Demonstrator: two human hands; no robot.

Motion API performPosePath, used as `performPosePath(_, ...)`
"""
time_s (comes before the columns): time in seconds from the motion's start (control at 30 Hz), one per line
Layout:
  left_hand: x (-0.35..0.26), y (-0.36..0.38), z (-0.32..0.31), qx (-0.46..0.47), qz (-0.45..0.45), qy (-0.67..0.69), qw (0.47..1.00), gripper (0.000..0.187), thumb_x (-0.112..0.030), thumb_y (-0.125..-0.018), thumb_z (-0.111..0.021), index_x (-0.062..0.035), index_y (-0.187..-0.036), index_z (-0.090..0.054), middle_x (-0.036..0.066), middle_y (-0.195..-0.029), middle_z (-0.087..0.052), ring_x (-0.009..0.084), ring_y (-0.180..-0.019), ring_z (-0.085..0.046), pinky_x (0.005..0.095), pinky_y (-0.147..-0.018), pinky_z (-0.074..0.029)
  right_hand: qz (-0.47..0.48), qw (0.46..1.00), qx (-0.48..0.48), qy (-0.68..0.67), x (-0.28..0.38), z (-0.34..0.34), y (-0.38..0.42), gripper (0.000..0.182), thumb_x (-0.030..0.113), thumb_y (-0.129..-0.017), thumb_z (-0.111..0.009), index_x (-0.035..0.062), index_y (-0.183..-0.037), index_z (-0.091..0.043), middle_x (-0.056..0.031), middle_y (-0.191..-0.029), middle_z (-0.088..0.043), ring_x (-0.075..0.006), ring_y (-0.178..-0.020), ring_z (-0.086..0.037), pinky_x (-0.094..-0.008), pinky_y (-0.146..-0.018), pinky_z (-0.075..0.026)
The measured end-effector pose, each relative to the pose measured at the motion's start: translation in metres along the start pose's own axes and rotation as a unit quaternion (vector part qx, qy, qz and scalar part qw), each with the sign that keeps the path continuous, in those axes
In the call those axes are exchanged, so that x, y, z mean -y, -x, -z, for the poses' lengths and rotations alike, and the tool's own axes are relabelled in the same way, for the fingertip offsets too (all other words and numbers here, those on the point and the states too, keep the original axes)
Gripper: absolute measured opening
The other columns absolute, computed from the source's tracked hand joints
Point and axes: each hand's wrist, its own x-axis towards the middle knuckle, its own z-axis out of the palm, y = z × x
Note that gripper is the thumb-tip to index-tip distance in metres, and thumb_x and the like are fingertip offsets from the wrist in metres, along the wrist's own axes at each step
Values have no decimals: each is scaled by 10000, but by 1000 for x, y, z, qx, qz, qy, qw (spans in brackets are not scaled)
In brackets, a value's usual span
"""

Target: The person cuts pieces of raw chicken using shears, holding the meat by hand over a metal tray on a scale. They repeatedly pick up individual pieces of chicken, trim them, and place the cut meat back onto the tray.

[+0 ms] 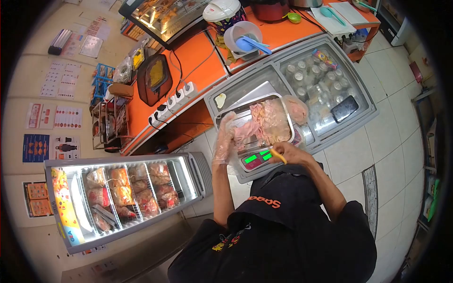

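Observation:
A metal tray (243,113) of pale raw chicken pieces (271,118) sits on a digital scale (252,162) whose display glows green. My left hand (223,139), in a clear plastic glove, lies along the tray's left rim with its fingers stretched out, close beside the strips of meat. At the tray's near right corner my bare right hand (293,154) is closed around a curved yellow handle (279,156); I cannot tell what tool it belongs to. A clear plastic bag with pink meat (296,111) lies against the tray's right side.
The scale stands on a chest freezer (373,111) with cans (302,70) under glass and a phone (345,109) on top. Behind is an orange counter (196,59) with a tub (243,35) and a power strip (174,101). A lit display fridge (127,198) stands at left.

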Motion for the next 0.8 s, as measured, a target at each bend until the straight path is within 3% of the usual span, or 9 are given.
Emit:
performPosePath(0.1,-31,16,-26,-19,-35,57,998,496,-144,-886,-567,-90,-1329,-351,25,-816,-566,120,-735,-562,224,-630,-459,3,995,89,-45,7,-31,-11,297,298,-849,-688,54,-930,-539,6,-845,-535,-43,-714,-494,-189,-608,-399)
performPosePath(0.17,-32,21,-19,13,-83,44,996,516,-213,-881,-617,-114,-1313,-354,11,-831,-561,117,-777,-574,244,-574,-486,-13,973,164,-159,22,-45,-28,371,396,-866,-629,57,-970,-521,11,-862,-508,-53,-744,-467,-192,-638,-386)
performPosePath(0.23,-45,37,-20,-45,-84,-16,995,536,-173,-853,-640,-94,-1300,-355,22,-860,-562,117,-797,-575,243,-614,-496,-31,932,236,-273,40,-60,-44,458,494,-882,-569,59,-1010,-503,16,-878,-481,-63,-775,-440,-194,-669,-372)
performPosePath(0.33,-58,60,-16,-86,-137,-113,980,554,-146,-818,-664,-75,-1277,-363,35,-900,-558,119,-828,-576,236,-672,-501,117,934,223,-252,67,-83,-56,499,546,-873,-542,75,-1024,-482,24,-855,-465,-69,-741,-428,-188,-642,-343)
performPosePath(0.43,-60,75,0,-95,-146,-111,979,621,-144,-772,-698,-73,-1286,-356,46,-949,-550,125,-853,-580,231,-706,-499,160,954,168,-191,64,-101,-78,506,556,-862,-554,87,-1029,-465,30,-835,-446,-65,-720,-402,-194,-624,-326)
performPosePath(0.47,-49,75,13,-87,-154,-84,981,639,-145,-771,-698,-75,-1301,-349,45,-945,-552,125,-851,-583,232,-702,-500,195,942,173,-211,64,-102,-83,471,459,-834,-653,75,-1033,-467,25,-850,-474,-58,-754,-434,-199,-658,-358)
performPosePath(0.57,-45,77,22,-72,-149,-35,986,693,-128,-772,-681,-82,-1353,-306,42,-894,-558,120,-802,-584,230,-696,-500,152,957,181,-167,68,-102,-82,458,304,-783,-751,51,-1046,-475,20,-865,-508,-57,-787,-474,-206,-703,-395)
performPosePath(0.6,-45,77,22,-68,-143,-23,987,711,-120,-774,-672,-86,-1371,-288,40,-870,-561,117,-779,-584,229,-696,-499,107,960,177,-190,70,-102,-82,484,184,-728,-803,29,-1054,-481,15,-868,-531,-58,-796,-502,-203,-733,-415)
performPosePath(0.8,-37,63,23,-56,-181,-60,980,357,-116,-841,-529,-19,-1184,-497,10,-726,-553,68,-639,-515,203,-587,-433,129,973,131,-141,87,-106,-73,514,181,-686,-834,12,-1048,-509,37,-812,-524,-52,-754,-497,-195,-690,-418)
